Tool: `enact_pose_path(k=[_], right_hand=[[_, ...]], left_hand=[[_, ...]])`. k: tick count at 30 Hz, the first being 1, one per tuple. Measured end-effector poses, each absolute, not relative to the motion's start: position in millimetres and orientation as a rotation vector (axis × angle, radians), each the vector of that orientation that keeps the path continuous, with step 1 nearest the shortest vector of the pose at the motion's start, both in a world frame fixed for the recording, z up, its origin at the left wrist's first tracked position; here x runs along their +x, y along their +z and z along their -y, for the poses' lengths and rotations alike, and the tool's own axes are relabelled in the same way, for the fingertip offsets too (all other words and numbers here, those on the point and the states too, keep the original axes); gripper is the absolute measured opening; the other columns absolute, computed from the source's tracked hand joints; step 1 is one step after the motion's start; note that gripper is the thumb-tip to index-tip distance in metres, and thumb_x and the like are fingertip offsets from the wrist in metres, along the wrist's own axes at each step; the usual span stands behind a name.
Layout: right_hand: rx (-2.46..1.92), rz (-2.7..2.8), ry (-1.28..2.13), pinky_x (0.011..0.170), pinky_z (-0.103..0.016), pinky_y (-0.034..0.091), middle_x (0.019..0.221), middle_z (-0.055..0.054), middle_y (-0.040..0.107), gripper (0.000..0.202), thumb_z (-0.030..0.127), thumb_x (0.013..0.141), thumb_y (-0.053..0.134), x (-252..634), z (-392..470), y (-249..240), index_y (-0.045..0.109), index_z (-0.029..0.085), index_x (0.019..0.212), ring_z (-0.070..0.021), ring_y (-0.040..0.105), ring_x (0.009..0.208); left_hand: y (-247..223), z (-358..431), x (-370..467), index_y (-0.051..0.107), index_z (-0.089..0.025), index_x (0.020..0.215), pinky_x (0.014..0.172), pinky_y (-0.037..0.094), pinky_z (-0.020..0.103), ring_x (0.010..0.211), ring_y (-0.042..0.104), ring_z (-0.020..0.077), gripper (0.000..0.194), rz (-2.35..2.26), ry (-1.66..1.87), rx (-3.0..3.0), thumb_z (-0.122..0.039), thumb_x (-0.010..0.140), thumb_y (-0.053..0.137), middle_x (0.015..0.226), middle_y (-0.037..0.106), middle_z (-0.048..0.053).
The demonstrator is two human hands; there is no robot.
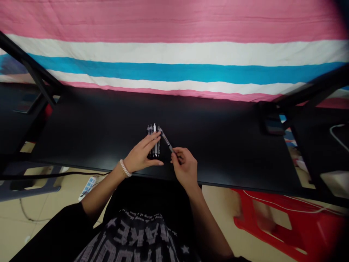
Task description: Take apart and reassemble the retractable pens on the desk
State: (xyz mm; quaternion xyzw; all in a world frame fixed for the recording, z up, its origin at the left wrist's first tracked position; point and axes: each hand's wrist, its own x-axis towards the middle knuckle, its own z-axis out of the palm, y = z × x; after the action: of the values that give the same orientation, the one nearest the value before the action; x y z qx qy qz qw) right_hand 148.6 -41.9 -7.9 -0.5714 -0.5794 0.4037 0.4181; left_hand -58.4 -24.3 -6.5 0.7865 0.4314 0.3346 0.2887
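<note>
While the left hand (140, 154) spans a compact row of pens at the centre of the frame, thumb apart from fingers laid across the barrels, the right hand (187, 167) pinches a slanted pen (167, 141) by its lower end between thumb and forefinger. This pen's long axis runs from the right fingertips toward the upper left, its far end beside the row's top and near the left fingertips; the row's axes run nearly vertically in the frame. One white pen (154, 127) lies among darker, slender barrels with partly clear, glossy surfaces. Beneath extends a smooth, matt black tabletop (223, 145); behind it, softly creased cloth (174, 72) shows pink, white and blue bands. A pale, coiled bracelet (125, 169) rings the left wrist.
</note>
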Motion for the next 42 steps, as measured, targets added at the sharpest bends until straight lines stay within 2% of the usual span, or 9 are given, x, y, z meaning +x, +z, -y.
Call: enact_pose_path(k=[5, 13, 21, 24, 27, 30, 33, 35, 42], right_hand=[[-1.162, 1.202, 1.361, 0.046, -0.022, 0.047, 0.088, -0.003, 0.066, 0.018, 0.034, 0.088, 0.069, 147, 58, 6, 0.075, 0.021, 0.100, -0.0076, 0.056, 0.055], [-1.212, 1.015, 1.429, 0.033, -0.019, 0.035, 0.055, 0.005, 0.056, 0.024, 0.040, 0.095, 0.062, 130, 69, 6, 0.074, 0.019, 0.096, -0.0062, 0.045, 0.038], [-1.128, 1.451, 0.563, 0.080, -0.038, 0.061, 0.102, -0.005, 0.073, 0.014, 0.015, 0.090, 0.068, 132, 66, -2, 0.076, 0.027, 0.087, -0.0202, 0.071, 0.093], [-1.100, 1.333, 0.790, 0.072, -0.034, 0.063, 0.113, -0.007, 0.069, 0.022, 0.027, 0.086, 0.075, 130, 66, -1, 0.067, 0.026, 0.107, -0.0185, 0.072, 0.087], [-1.087, 1.146, 0.962, 0.058, -0.027, 0.060, 0.090, -0.001, 0.072, 0.037, 0.035, 0.093, 0.067, 127, 66, 3, 0.054, 0.027, 0.127, -0.0131, 0.069, 0.064], [-1.218, 1.119, 0.978, 0.051, -0.023, 0.056, 0.074, 0.002, 0.070, 0.020, 0.033, 0.096, 0.063, 129, 60, 9, 0.067, 0.024, 0.113, -0.0106, 0.064, 0.053], [-1.221, 1.228, 0.938, 0.059, -0.025, 0.060, 0.088, -0.002, 0.074, 0.006, 0.028, 0.089, 0.071, 133, 53, 12, 0.076, 0.024, 0.089, -0.0130, 0.069, 0.068], [-1.180, 1.241, 0.936, 0.070, -0.030, 0.063, 0.107, -0.005, 0.074, 0.016, 0.026, 0.084, 0.077, 135, 52, 12, 0.076, 0.026, 0.099, -0.0171, 0.072, 0.086], [-1.187, 1.220, 0.986, 0.073, -0.030, 0.064, 0.108, -0.005, 0.075, 0.020, 0.026, 0.082, 0.078, 132, 53, 12, 0.076, 0.025, 0.102, -0.0182, 0.074, 0.091]], left_hand=[[11, 41, -38, 0.058, -0.021, 0.136, 0.090, 0.062, 0.039, 0.113, 0.071, 0.0247, 0.046, -1.126, 1.439, 1.054, -0.039, 0.095, 0.065, 0.130, 0.069, 0.016], [24, 40, -19, 0.075, -0.019, 0.106, 0.065, 0.065, 0.024, 0.080, 0.077, 0.0165, 0.026, -1.170, 1.627, 0.689, -0.037, 0.087, 0.075, 0.090, 0.078, 0.006], [15, 38, -7, 0.076, -0.014, 0.089, 0.065, 0.065, 0.024, 0.072, 0.077, 0.0167, 0.028, -1.207, 1.731, 0.454, -0.039, 0.078, 0.082, 0.082, 0.078, 0.006], [19, 36, -7, 0.076, -0.015, 0.090, 0.068, 0.064, 0.024, 0.076, 0.078, 0.0170, 0.026, -1.188, 1.741, 0.459, -0.038, 0.079, 0.082, 0.086, 0.079, 0.007], [22, 36, -8, 0.076, -0.016, 0.092, 0.070, 0.065, 0.025, 0.077, 0.078, 0.0169, 0.022, -1.167, 1.751, 0.533, -0.036, 0.082, 0.080, 0.087, 0.079, 0.007], [22, 38, -8, 0.076, -0.017, 0.093, 0.071, 0.065, 0.027, 0.076, 0.078, 0.0171, 0.022, -1.149, 1.723, 0.590, -0.035, 0.083, 0.079, 0.086, 0.079, 0.006], [22, 40, -8, 0.076, -0.017, 0.095, 0.073, 0.066, 0.027, 0.079, 0.078, 0.0172, 0.022, -1.156, 1.740, 0.589, -0.036, 0.083, 0.079, 0.088, 0.079, 0.005], [22, 40, -10, 0.076, -0.017, 0.095, 0.072, 0.065, 0.025, 0.078, 0.078, 0.0165, 0.022, -1.159, 1.758, 0.568, -0.036, 0.083, 0.079, 0.087, 0.079, 0.005], [16, 40, -11, 0.076, -0.018, 0.095, 0.072, 0.065, 0.025, 0.079, 0.078, 0.0162, 0.021, -1.130, 1.768, 0.530, -0.035, 0.083, 0.079, 0.088, 0.079, 0.005]])
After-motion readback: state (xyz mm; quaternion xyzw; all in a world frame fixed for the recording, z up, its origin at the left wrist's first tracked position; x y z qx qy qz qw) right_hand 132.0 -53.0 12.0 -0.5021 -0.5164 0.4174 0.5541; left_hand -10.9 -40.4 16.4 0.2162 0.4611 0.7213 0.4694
